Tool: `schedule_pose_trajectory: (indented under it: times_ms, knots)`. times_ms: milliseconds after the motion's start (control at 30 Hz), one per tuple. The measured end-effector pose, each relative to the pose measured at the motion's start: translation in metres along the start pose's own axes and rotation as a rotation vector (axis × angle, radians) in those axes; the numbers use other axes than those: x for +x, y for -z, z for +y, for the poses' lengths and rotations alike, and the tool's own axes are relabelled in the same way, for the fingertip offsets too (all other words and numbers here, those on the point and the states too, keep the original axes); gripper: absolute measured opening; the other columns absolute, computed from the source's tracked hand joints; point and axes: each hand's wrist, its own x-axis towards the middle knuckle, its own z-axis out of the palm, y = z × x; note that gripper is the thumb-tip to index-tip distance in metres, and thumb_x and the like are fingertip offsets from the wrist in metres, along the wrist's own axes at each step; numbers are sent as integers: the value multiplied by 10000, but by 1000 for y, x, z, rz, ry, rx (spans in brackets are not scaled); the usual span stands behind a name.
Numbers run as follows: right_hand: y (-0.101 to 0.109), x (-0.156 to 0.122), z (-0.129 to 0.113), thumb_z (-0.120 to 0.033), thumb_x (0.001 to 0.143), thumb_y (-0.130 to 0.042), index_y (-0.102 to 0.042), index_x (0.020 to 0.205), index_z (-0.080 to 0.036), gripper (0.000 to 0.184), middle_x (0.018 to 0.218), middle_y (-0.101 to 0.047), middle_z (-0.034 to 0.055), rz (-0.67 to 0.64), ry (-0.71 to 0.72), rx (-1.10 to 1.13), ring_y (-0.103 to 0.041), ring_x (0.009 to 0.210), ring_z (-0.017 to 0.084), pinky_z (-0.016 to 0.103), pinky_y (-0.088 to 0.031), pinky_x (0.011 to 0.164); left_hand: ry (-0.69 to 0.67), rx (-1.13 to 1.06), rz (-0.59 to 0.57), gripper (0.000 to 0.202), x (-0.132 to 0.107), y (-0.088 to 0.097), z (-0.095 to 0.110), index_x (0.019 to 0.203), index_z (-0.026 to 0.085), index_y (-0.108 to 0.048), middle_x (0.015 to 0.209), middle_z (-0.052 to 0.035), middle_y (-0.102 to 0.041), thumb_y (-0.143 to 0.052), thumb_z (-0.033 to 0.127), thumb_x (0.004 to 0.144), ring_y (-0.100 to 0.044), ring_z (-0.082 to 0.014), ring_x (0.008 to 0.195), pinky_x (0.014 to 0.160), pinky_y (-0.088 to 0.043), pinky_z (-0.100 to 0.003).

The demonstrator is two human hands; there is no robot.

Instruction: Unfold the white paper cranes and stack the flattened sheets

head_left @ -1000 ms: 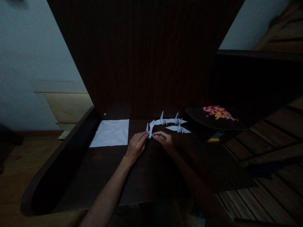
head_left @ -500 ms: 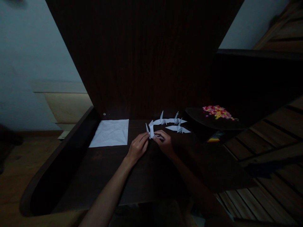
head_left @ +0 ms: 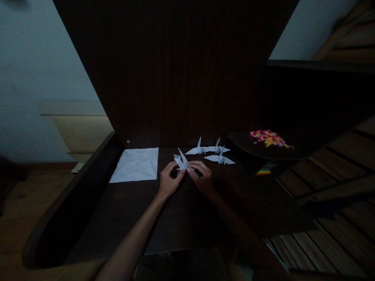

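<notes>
A white folded paper crane (head_left: 182,160) is pinched between my two hands just above the dark wooden desk (head_left: 131,218), its pointed parts sticking up. My left hand (head_left: 170,180) grips its left side between thumb and fingers. On the right side, my right hand (head_left: 203,176) holds it the same way, fingers curled behind the paper. Beyond my right hand lie finished-looking white paper cranes: one (head_left: 198,150) at the left, another (head_left: 217,148) beside it, and a third (head_left: 222,159) nearer to me. The lower part of the held crane is hidden by my fingers.
A creased white paper sheet (head_left: 136,164) lies flat at the left, near the raised side edge (head_left: 73,195). Small pink, red and yellow pieces (head_left: 269,138) are heaped on a dark rounded shelf (head_left: 243,142) at the right. A tall dark panel (head_left: 175,70) stands behind.
The held crane has been turned and its pointed parts now spread differently. My left hand has shifted its grip, thumb now up against the paper. The other cranes stay put.
</notes>
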Motion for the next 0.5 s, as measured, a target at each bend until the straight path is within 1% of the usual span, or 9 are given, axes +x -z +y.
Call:
schedule_pose_trajectory:
  times_ms: [100, 167, 267, 367, 500]
  knots:
    - [5, 1, 1, -247, 807, -627, -669, 1050, -216, 248, 1101, -656, 97, -108, 83, -30, -618, 1002, 223, 394, -497, 886, 106, -172, -18, 227, 2, 1, -1, 976, 181, -646, 1058, -83, -666, -646, 294, 779, -618, -220, 1008, 878, -490, -351]
    - [10, 2, 2, -263, 784, -646, -635, 1135, -216, 355, 1195, -620, 108, -199, 134, -57, -584, 1065, 246, 427, -477, 912, 189, -284, -15, 237, 3, 2, -1, 963, 178, -640, 1062, -85, -672, -652, 306, 764, -623, -222, 999, 865, -496, -352]
    - [18, 4, 4, -274, 788, -620, -579, 1225, -226, 442, 1273, -579, 109, -283, 171, -85, -541, 1124, 274, 476, -452, 930, 278, -396, -20, 242, 6, 3, 0, 937, 180, -637, 1050, -76, -684, -672, 298, 729, -632, -214, 974, 855, -494, -340]
    - [22, 7, 6, -309, 790, -615, -530, 1281, -222, 506, 1290, -574, 113, -318, 194, -75, -500, 1183, 298, 514, -415, 963, 349, -455, -44, 230, 9, 3, 1, 873, 176, -641, 941, -55, -705, -701, 288, 682, -645, -204, 908, 827, -493, -320]
    - [26, 8, 7, -362, 786, -631, -518, 1292, -203, 542, 1275, -587, 123, -352, 175, -23, -465, 1242, 299, 497, -386, 1003, 456, -502, -66, 201, 10, 3, 2, 811, 165, -663, 789, -30, -698, -707, 291, 660, -648, -180, 773, 751, -500, -290]
